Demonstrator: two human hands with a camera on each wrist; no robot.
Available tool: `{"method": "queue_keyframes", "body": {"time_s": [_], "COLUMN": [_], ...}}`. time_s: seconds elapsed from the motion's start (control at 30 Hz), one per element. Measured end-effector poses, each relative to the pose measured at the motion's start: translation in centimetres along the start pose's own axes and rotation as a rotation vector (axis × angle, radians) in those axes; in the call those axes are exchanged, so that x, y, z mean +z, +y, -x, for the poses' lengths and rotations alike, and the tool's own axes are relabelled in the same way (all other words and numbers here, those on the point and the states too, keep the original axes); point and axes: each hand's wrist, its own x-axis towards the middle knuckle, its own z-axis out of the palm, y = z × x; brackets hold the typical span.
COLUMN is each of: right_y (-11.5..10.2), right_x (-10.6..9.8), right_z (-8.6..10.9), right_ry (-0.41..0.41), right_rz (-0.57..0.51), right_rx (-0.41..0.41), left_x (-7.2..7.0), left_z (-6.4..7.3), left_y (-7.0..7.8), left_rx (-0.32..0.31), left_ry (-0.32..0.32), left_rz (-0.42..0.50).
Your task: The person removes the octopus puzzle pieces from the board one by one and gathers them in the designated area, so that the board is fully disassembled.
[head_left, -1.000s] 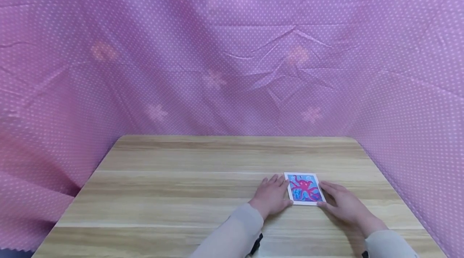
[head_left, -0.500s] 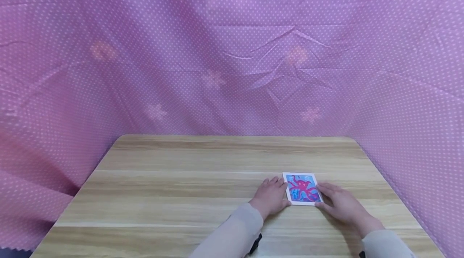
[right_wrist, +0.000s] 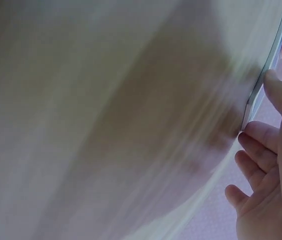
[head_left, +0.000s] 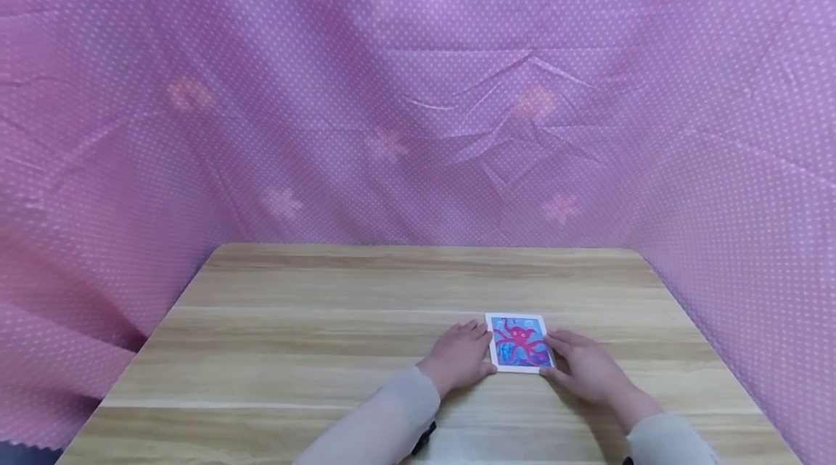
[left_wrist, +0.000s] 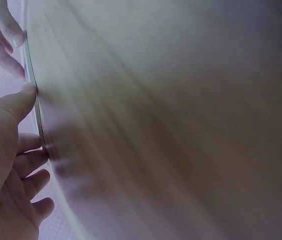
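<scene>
1 card (head_left: pixel 519 346) btwn L hand (head_left: pixel 459 356) & R hand (head_left: pixel 585 368); octopus (head_left: pixel 519 335) head-view only.

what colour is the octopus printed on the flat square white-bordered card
The printed octopus is pinkish red, seen best in the head view.

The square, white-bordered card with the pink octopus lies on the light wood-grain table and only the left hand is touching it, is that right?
Not quite: the right hand touches the card too, at its right edge, as the head view shows. The left hand does touch it, and it lies on the table.
</scene>
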Motion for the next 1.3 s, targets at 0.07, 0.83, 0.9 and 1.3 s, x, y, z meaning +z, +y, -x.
{"method": "queue_keyframes", "body": {"time_s": [0.07, 0.83, 0.9, 1.3], "right_y": [-0.8, -9.7, -10.3, -13.4], "right_x": [0.1, 1.9, 1.9, 2.0], "right_z": [-0.2, -2.1, -2.1, -1.7], "right_ry": [-0.011, -0.024, -0.028, -0.05], "right_rz": [-0.006, -0.052, -0.055, -0.039], "right_rx": [-0.005, -0.062, -0.064, -0.103], "left_x": [0.1, 0.5, 0.4, 0.7], "left_z": [0.7, 8.6, 9.2, 12.7], "left_y": [-0.5, -6.5, -6.8, -8.4], "left_rx": [0.008, 0.064, 0.072, 0.073], "left_ry": [0.001, 0.061, 0.069, 0.075], "left_rz": [-0.016, -0.056, -0.049, 0.022]}}
